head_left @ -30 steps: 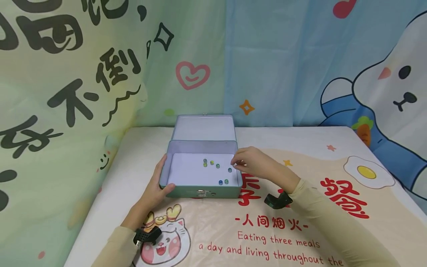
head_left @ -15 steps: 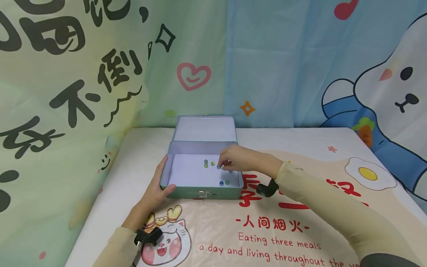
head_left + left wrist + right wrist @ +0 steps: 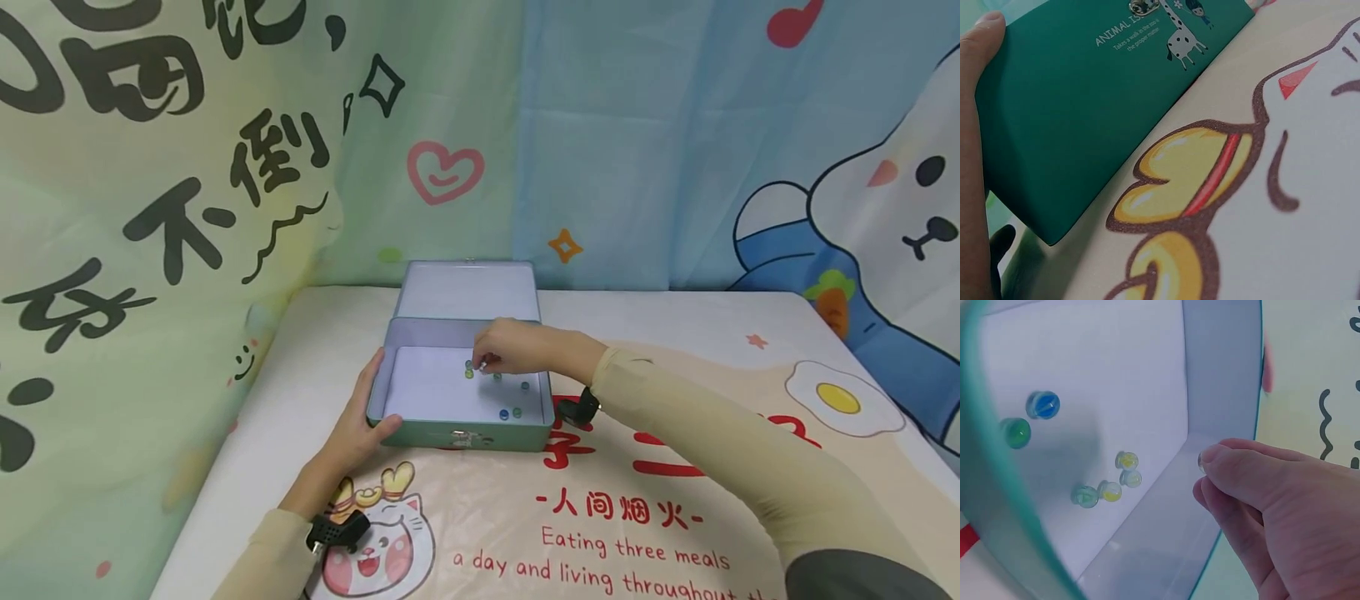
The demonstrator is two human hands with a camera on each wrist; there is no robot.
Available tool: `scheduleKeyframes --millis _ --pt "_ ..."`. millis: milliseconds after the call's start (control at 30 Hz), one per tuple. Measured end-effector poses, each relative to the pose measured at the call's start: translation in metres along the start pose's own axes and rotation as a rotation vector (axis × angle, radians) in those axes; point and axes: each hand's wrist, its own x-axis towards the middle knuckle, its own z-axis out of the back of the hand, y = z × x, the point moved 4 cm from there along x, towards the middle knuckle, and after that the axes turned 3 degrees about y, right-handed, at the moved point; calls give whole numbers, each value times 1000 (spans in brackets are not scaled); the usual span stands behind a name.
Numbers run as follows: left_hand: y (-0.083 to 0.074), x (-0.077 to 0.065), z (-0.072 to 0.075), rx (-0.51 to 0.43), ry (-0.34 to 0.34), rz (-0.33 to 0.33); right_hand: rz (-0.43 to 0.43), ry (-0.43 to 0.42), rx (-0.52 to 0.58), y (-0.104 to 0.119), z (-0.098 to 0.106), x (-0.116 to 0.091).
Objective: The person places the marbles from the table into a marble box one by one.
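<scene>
A green metal tin box (image 3: 427,432) stands on the table with its hinged lid (image 3: 471,290) tipped up at the back. My left hand (image 3: 360,417) holds the box's front left corner, its thumb over the front rim and fingers along the left side. Inside, my right hand (image 3: 1285,506) pinches a glass marble (image 3: 1201,462) between thumb and fingers, mostly hidden by the fingertips. On the white floor of the box lie a blue marble (image 3: 1043,405), a green marble (image 3: 1017,433) and several clear ones with yellow or green swirls, such as one clear yellow marble (image 3: 1127,460).
A printed cloth (image 3: 622,533) with lettering and a cat drawing covers the table. Behind the box hangs a patterned curtain (image 3: 592,150). Each wrist wears a small black camera, like the left camera (image 3: 337,531).
My right hand has moved left from the box's right side to over the marbles near its middle. My left hand keeps its hold on the corner; the head view has shifted slightly.
</scene>
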Motion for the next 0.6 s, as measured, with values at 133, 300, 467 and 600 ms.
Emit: scheduleKeyframes --millis 133,300,467,600 --pt "0 0 0 3 7 -3 12 -7 -2 0 1 9" --pt "2 0 0 -2 5 -7 29 -14 -35 -3 -1 20" --pt "1 0 1 7 0 -9 46 -51 -52 -9 -2 27" --pt "0 0 1 12 2 -2 25 -71 -43 -16 -4 30"
